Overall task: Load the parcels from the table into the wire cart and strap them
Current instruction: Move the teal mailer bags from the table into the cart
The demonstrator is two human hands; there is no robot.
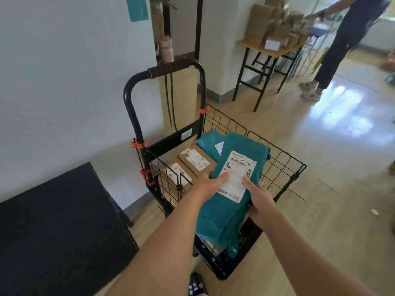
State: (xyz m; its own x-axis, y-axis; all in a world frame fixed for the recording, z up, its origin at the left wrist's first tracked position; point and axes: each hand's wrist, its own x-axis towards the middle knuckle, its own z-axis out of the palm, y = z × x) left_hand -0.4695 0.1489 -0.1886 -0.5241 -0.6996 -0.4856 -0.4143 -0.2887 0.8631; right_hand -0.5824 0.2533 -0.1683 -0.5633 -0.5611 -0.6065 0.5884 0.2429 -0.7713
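The wire cart (275, 147) stands right in front of my hands, its black mesh walls rising on both sides of them and its tall handle (168, 68) beyond my left hand, against the wall. Inside it, just past my left hand, lie two cardboard boxes (197, 160) side by side, each with a white sticker facing up. Beyond my fingertips a second teal bag (210, 138) leans in the far part of the basket, partly covered by the one I am carrying. That one, a teal mailer bag (220, 212), I hold between both hands over the cart. It lies flat and lengthwise away from me, its near end hanging down towards the cart's black base and its far end above the parcels already loaded. My left hand (208, 181) grips its left edge, thumb laid on top at the white shipping label (236, 174), fingers tucked under where I cannot see them. My right hand (259, 199) grips the right edge the same way, thumb pressed at the label's side and fingers curled beneath the bag. Two dark cords (170, 99) hang from the handle's wrapped grip, well beyond my left hand. To the left of my left forearm is a black table top (53, 221). Far beyond my right hand, across the floor, another table (249, 44) holds a heap of brown parcels (275, 24), and a person (342, 39) in dark clothes reaches towards them.
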